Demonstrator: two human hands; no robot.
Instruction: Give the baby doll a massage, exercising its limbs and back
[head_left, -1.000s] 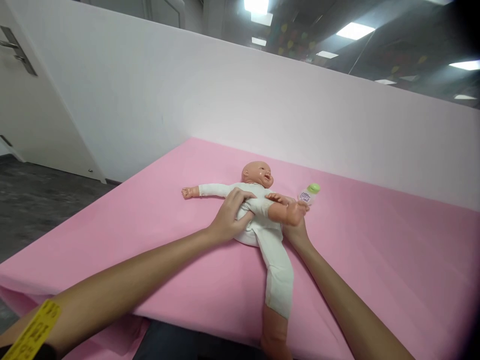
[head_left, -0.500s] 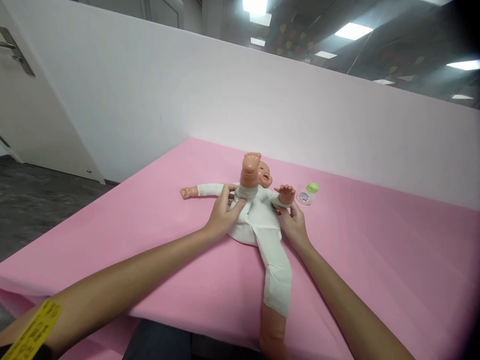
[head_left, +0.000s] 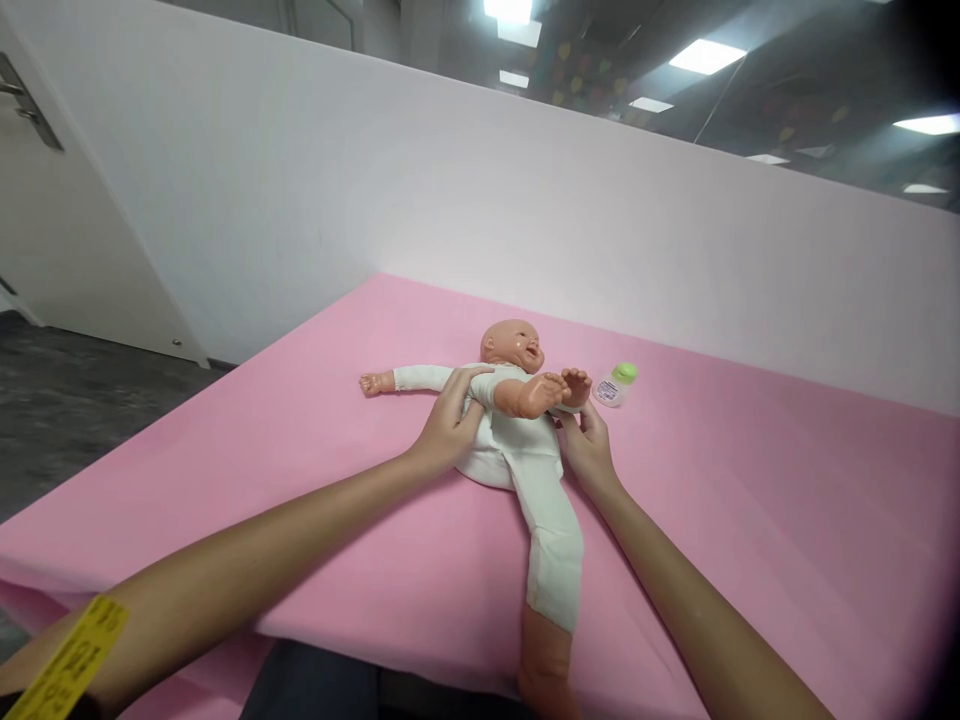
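Note:
A baby doll (head_left: 525, 440) with a white cloth body lies on its back on the pink-covered table (head_left: 337, 590), its head at the far end. My left hand (head_left: 451, 418) is wrapped round one of the doll's legs, which is bent up and across the belly. The foot of that leg points toward the doll's raised hand. My right hand (head_left: 589, 445) grips the doll's arm on the right, just below its plastic hand; some of my fingers are hidden. The other leg stretches down over the table's near edge.
A small clear bottle with a green cap (head_left: 616, 385) lies just beyond my right hand. A white wall (head_left: 450, 190) borders the table at the back, with glass above it. To the left is a door (head_left: 82, 220) with a metal handle.
The doll's leg in my left hand has swung from upright to the right, across the body, and the doll's head now shows fully. My right hand has stayed in place.

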